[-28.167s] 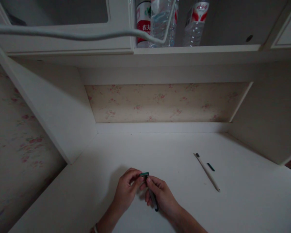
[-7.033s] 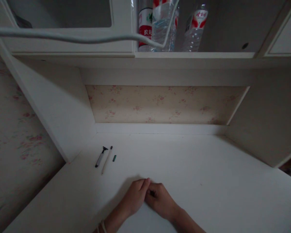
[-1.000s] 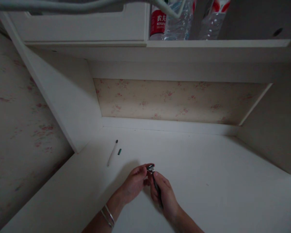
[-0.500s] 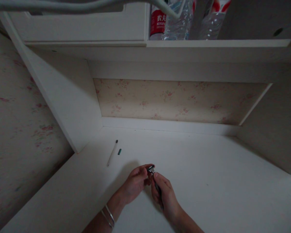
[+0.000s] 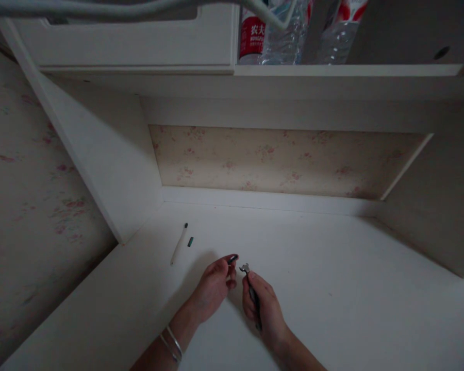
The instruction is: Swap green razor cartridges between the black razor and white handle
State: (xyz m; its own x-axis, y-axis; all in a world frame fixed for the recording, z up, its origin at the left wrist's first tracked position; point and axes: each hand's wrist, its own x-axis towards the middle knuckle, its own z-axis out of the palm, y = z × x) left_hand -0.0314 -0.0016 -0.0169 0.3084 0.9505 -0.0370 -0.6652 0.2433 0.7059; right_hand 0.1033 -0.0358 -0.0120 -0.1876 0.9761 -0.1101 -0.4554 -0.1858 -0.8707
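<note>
My left hand (image 5: pixel 212 288) pinches a small dark razor head (image 5: pixel 232 259) between thumb and fingertips. In my right hand (image 5: pixel 265 309) is a dark razor handle (image 5: pixel 254 299), its bare silver forked end (image 5: pixel 245 267) pointing up and away from me. A narrow gap separates the razor head from the handle's fork. Both hands are just above the white desktop, with the fingers of each closed round what they hold. Two silver bangles (image 5: pixel 171 342) circle my left wrist.
A white toothbrush (image 5: pixel 179 245) with dark bristles and a small dark green strip (image 5: pixel 191 241) lie on the white desk (image 5: pixel 332 257) to the left. Overhead, a shelf (image 5: pixel 348 70) holds plastic water bottles (image 5: pixel 282 36). A pale curved bar (image 5: pixel 139 11) crosses the top.
The razor head has come off the handle's fork. My left hand has drawn it slightly up and left, while my right hand with the handle has barely shifted.
</note>
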